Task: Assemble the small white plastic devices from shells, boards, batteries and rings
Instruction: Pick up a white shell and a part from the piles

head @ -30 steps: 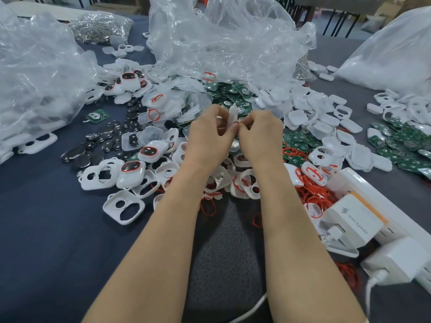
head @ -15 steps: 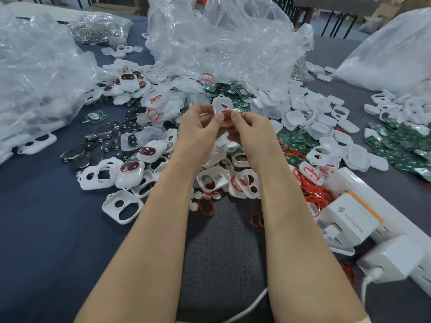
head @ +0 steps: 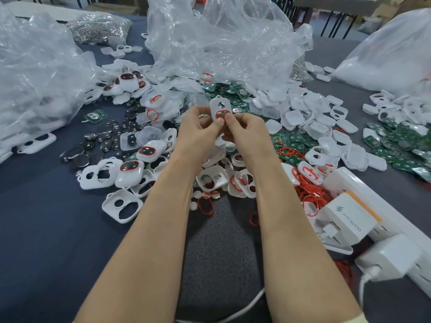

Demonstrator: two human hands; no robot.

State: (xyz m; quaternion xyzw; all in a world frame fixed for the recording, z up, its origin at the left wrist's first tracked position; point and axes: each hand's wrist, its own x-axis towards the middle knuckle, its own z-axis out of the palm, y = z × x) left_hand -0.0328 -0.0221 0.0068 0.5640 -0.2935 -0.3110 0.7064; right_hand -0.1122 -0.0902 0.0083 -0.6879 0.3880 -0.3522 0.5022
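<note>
A dark blue bench [head: 46,229] fills the view, crowded toward the far side. Crumpled clear plastic bags [head: 221,43] are heaped at the back and along the left edge, and a full white bag [head: 384,54] sits at the far right. In front of them, loose parts spread across the cloth. White shells [head: 310,113] lie in drifts across the middle and right. Green boards [head: 396,145] are piled at the right and under the central bag. Dark coin batteries [head: 79,157] are scattered to the left, and a tangle of red rings [head: 310,192] lies near the right forearm. A white power strip [head: 363,190] runs along the near right corner with a white charger [head: 349,220] plugged into it. A grey mat [head: 217,241] lies on the bench between the forearms.

Both forearms reach forward to the middle of the pile. The left hand [head: 200,129] and the right hand [head: 247,131] meet there, fingers curled, each pinching the lower part of one white shell [head: 220,107] with thumb and fingertips. The shell stands roughly upright between them, raised above the heap (a small round hole shows near its top). A red ring [head: 220,113] sits around its larger lower opening, just above both thumb tips.
</note>
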